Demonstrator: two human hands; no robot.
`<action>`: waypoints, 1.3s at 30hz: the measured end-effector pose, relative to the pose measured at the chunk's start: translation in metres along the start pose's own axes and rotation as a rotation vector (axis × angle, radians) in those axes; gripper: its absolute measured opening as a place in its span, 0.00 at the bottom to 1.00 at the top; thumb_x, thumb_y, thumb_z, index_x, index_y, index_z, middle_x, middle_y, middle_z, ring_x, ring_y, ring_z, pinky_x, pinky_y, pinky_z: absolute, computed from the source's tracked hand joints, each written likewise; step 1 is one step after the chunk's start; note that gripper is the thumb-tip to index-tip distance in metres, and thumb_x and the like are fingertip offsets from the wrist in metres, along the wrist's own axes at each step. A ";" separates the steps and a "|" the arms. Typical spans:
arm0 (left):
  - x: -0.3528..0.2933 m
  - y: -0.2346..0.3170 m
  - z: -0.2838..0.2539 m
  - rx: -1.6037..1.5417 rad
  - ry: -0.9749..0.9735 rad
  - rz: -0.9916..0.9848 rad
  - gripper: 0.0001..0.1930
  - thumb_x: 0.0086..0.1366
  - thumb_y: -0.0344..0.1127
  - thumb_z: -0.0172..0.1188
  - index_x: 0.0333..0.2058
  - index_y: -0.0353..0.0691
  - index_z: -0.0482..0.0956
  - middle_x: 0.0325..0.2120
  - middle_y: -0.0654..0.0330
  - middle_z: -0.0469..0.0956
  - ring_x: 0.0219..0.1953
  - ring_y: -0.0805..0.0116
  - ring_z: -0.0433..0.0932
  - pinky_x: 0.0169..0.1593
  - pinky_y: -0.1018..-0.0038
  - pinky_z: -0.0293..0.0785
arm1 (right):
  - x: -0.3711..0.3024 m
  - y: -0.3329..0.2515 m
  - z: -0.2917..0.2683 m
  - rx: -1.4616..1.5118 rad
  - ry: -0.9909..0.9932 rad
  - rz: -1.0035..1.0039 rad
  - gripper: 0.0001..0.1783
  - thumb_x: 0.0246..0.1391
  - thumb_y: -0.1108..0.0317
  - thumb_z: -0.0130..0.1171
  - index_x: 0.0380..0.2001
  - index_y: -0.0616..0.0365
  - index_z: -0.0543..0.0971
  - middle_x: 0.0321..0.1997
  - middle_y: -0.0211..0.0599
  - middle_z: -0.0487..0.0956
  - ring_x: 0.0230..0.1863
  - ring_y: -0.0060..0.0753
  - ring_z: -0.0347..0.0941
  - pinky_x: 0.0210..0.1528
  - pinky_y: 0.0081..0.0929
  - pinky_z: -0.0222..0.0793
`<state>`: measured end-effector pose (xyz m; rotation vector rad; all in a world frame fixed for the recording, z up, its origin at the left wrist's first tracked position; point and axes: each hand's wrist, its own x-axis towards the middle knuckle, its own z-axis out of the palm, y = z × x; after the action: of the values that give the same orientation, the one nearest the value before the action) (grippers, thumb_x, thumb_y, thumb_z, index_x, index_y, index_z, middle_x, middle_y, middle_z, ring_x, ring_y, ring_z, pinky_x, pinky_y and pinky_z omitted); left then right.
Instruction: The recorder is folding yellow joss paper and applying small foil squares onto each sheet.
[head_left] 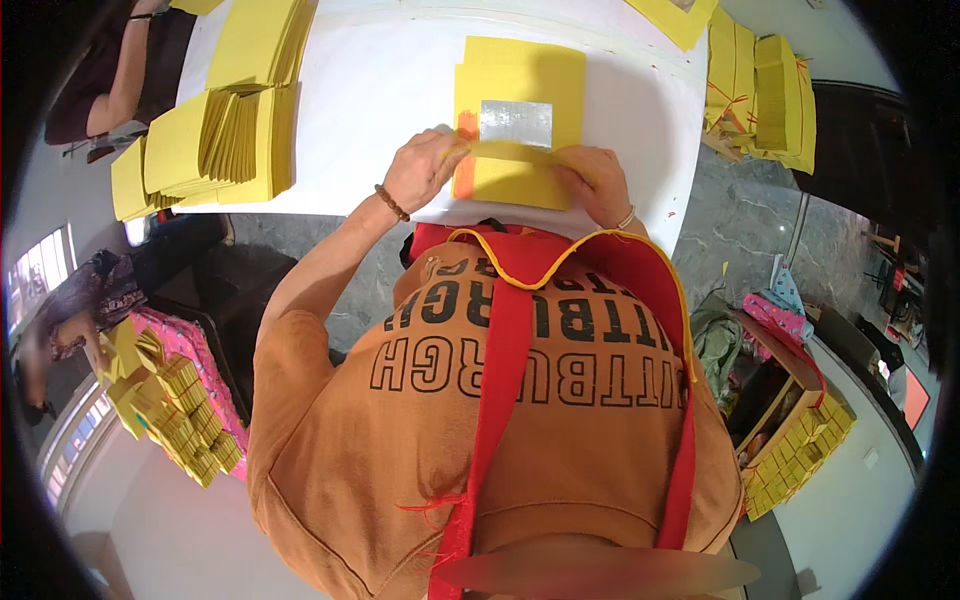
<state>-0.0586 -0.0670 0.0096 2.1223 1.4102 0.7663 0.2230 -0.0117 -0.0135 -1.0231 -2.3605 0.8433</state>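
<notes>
A yellow paper sheet point(545, 78) with a silver foil rectangle point(516, 122) and an orange-red printed strip lies on the white table in front of me, apparently over more yellow paper. Its near part is raised in a curved fold across the middle, just below the foil. My left hand point(425, 168) pinches the left end of this fold, fingers closed. At the right end, my right hand point(597, 185) grips the same fold, its thumb and fingertips partly hidden by the paper. Both wrists rest close to the table's near edge.
Thick stacks of folded yellow paper point(205, 145) stand on the table's left side. Tied yellow bundles point(755, 95) sit at the far right. Another person's arm point(125, 75) shows at the upper left. More yellow bundles point(190, 405) lie on pink cloth at left, and others point(800, 455) at lower right.
</notes>
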 end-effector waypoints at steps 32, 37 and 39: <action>0.049 -0.035 0.018 -0.408 0.016 -0.789 0.16 0.57 0.43 0.56 0.35 0.35 0.72 0.24 0.53 0.76 0.26 0.56 0.74 0.30 0.65 0.68 | 0.036 -0.004 0.029 0.253 0.392 0.620 0.21 0.46 0.62 0.60 0.45 0.56 0.75 0.27 0.42 0.78 0.26 0.36 0.75 0.31 0.28 0.68; 0.074 -0.008 0.017 0.349 0.269 0.046 0.18 0.56 0.42 0.57 0.42 0.39 0.72 0.42 0.54 0.72 0.45 0.54 0.69 0.47 0.61 0.65 | 0.039 -0.009 0.027 0.230 0.406 0.580 0.21 0.46 0.63 0.60 0.45 0.58 0.75 0.28 0.43 0.78 0.27 0.36 0.75 0.31 0.28 0.69; 0.083 0.009 0.034 0.387 0.164 0.092 0.20 0.56 0.44 0.57 0.46 0.42 0.70 0.47 0.55 0.69 0.50 0.55 0.65 0.51 0.60 0.61 | 0.040 -0.012 0.023 0.222 0.389 0.595 0.21 0.45 0.63 0.60 0.45 0.57 0.75 0.27 0.43 0.78 0.27 0.35 0.75 0.31 0.28 0.68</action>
<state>-0.0039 0.0041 0.0059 2.4773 1.6682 0.7661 0.1779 0.0044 -0.0163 -1.6491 -1.6132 0.9704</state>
